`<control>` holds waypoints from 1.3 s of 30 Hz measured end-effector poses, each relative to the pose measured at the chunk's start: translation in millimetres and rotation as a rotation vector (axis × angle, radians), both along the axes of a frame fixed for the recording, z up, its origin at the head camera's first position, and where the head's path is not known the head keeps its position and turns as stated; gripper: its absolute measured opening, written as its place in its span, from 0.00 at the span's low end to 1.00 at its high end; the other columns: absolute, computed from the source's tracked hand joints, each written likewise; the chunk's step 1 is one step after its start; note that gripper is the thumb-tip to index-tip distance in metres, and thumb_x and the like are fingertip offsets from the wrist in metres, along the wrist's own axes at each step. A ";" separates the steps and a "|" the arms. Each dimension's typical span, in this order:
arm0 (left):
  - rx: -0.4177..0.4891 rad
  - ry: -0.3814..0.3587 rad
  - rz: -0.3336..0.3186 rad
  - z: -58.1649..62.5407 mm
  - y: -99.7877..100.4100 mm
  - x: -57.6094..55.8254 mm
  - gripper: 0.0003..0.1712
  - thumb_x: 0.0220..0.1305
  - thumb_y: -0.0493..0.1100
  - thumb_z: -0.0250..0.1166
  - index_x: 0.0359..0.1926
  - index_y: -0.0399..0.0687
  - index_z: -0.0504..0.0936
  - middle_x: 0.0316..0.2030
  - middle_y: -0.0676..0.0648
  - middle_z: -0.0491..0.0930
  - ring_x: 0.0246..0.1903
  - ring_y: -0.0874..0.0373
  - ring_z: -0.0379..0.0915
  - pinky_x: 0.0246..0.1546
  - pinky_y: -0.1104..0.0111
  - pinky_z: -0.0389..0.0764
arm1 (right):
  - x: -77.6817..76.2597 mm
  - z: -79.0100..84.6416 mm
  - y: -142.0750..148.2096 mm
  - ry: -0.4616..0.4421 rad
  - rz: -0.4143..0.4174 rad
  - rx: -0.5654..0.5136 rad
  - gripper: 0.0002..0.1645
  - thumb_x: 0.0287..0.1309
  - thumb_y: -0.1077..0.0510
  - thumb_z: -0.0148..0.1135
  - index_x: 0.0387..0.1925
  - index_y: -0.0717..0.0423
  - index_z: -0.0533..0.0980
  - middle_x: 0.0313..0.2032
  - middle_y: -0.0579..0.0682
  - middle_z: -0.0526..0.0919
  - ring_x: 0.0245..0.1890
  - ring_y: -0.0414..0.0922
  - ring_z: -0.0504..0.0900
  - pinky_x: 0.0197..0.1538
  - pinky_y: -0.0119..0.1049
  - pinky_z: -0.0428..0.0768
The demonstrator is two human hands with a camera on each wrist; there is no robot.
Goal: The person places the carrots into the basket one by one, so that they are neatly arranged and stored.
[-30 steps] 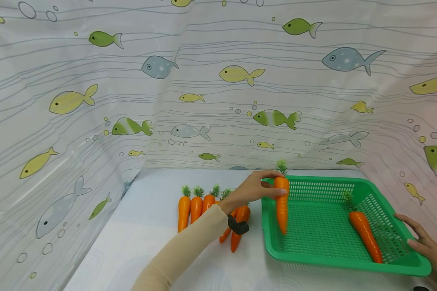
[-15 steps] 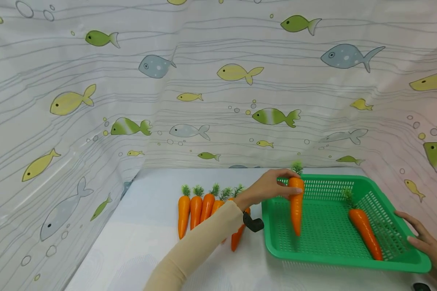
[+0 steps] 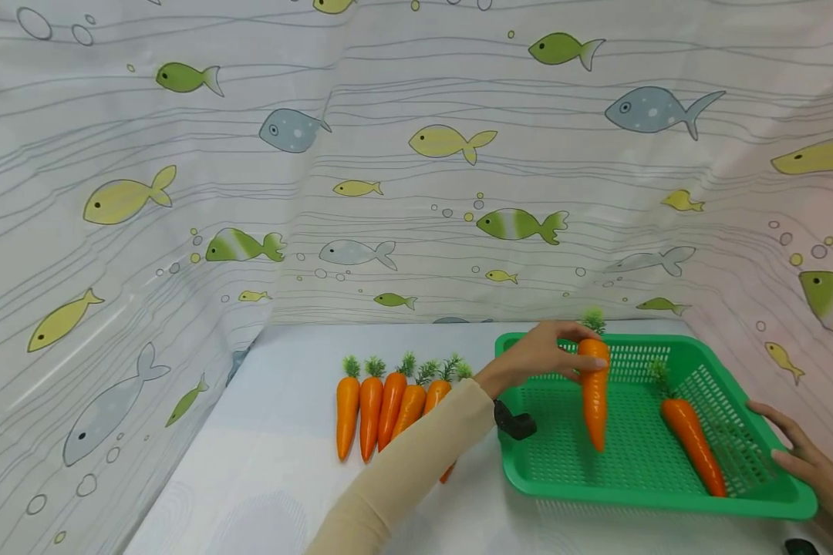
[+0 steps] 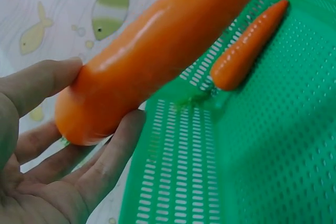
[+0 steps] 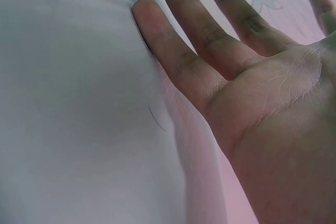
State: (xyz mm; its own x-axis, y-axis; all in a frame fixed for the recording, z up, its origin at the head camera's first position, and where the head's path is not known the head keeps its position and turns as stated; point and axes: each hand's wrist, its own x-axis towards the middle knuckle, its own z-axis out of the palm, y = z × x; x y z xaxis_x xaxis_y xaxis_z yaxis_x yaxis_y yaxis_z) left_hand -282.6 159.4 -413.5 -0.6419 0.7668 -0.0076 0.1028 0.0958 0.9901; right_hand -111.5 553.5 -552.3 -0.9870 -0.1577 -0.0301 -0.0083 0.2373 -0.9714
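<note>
Carrot (image 3: 595, 393), one: hanging point down over the green basket (image 3: 639, 499), left of its middle as the head view has it; whether the point touches the basket floor, I cannot tell.
Left hand (image 3: 543, 353): thumb and fingers pinching the carrot's thick end.
Right hand (image 3: 812, 462): fingers straight, at the basket's right rim; how firmly it bears there, I cannot tell.
Second carrot (image 3: 696, 447): in the basket, slantwise near the right side.
Row of carrots (image 3: 392, 405): on the table (image 3: 250, 478), partly behind the sleeve (image 3: 416, 462).
Handling, my judgement: lower it point first, lay it parallel to the second carrot, and loosen the pinch only once it rests; smooth skin may roll.
</note>
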 end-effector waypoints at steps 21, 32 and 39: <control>-0.076 -0.101 0.097 -27.9 65.0 16.5 0.20 0.62 0.35 0.75 0.55 0.48 0.84 0.43 0.56 0.80 0.30 0.56 0.85 0.33 0.61 0.89 | 2.0 1.9 0.8 -0.007 0.010 -0.034 0.42 0.82 0.64 0.33 0.80 0.20 0.38 0.62 0.26 0.53 0.45 0.30 0.82 0.40 0.45 0.89; -0.119 -0.109 0.132 -44.7 86.4 26.9 0.20 0.60 0.32 0.75 0.53 0.46 0.85 0.41 0.55 0.80 0.29 0.58 0.83 0.36 0.56 0.89 | 0.8 5.2 -0.6 -0.065 -0.013 0.047 0.39 0.83 0.58 0.33 0.76 0.13 0.37 0.57 0.22 0.55 0.43 0.37 0.84 0.40 0.47 0.88; -0.122 -0.134 0.178 -49.2 96.8 31.7 0.19 0.60 0.32 0.76 0.52 0.45 0.85 0.41 0.54 0.81 0.26 0.54 0.83 0.35 0.55 0.89 | 0.6 6.7 -1.3 -0.012 0.016 0.023 0.40 0.83 0.61 0.32 0.79 0.19 0.37 0.57 0.19 0.58 0.44 0.38 0.85 0.39 0.47 0.88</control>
State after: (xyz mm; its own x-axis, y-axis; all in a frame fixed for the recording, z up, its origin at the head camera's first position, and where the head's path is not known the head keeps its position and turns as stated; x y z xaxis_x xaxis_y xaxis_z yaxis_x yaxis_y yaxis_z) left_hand -250.9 256.2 -462.7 -0.7538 0.6300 -0.1868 -0.0574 0.2200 0.9738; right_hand -110.9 552.2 -545.5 -0.9838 -0.1730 -0.0460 -0.0005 0.2597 -0.9657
